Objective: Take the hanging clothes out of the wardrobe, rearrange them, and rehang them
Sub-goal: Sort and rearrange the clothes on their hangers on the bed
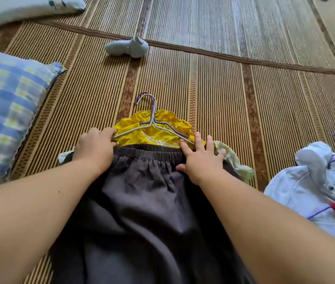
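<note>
A dark grey garment point(152, 201) with an elastic waistband lies on the striped woven mat, spread toward me. Under its top edge lies a yellow garment point(154, 132) with a pale floral trim. On the yellow cloth rest two wire hangers point(152, 121), one grey and one purple, hooks pointing away from me. My left hand point(95, 147) pinches the left end of the grey hanger at the waistband's left corner. My right hand point(200, 158) lies flat with fingers spread on the waistband's right end, fingertips touching the hanger's right arm.
A white garment point(316, 187) with purple and red hangers lies at the right. A blue-and-yellow checked pillow point(8, 111) sits at the left, another pale pillow point(25, 9) at the top left. A grey handheld device point(127, 48) lies on the mat point(234, 99) beyond the clothes.
</note>
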The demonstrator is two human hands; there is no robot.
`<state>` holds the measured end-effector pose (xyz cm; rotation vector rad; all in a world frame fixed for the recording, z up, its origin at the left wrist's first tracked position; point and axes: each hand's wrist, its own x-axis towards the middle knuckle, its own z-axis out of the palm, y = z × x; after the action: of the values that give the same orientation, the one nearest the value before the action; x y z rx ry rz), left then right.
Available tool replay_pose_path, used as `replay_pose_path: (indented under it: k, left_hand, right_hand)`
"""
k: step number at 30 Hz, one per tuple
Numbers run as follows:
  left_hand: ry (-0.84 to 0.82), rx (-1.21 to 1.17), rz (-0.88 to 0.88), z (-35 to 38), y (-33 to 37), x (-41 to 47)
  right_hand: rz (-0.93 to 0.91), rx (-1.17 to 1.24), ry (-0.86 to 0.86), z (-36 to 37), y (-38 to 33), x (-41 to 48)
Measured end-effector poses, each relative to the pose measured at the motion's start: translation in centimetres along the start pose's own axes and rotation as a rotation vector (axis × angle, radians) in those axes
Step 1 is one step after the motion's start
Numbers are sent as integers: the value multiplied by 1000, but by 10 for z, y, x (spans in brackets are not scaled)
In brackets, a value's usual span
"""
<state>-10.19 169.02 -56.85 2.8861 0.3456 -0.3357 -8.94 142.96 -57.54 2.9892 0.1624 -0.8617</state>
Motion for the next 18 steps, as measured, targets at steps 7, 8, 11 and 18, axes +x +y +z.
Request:
replay_pose_path:
  k: [7,8,11,18]
  left_hand:
    - [-70,72,285,-24,26,-69]
    - [-101,110,381,-33,37,-79]
    - [-133,164,551,-69,77,-107]
    - [-80,10,708,-178,183,-190]
  right_hand:
    - [-108,114,171,-9,15,-75]
    - [-108,130,179,-15,20,-93]
    - [-81,151,173,-43,43,-143]
    - [72,235,220,-127,94,-274]
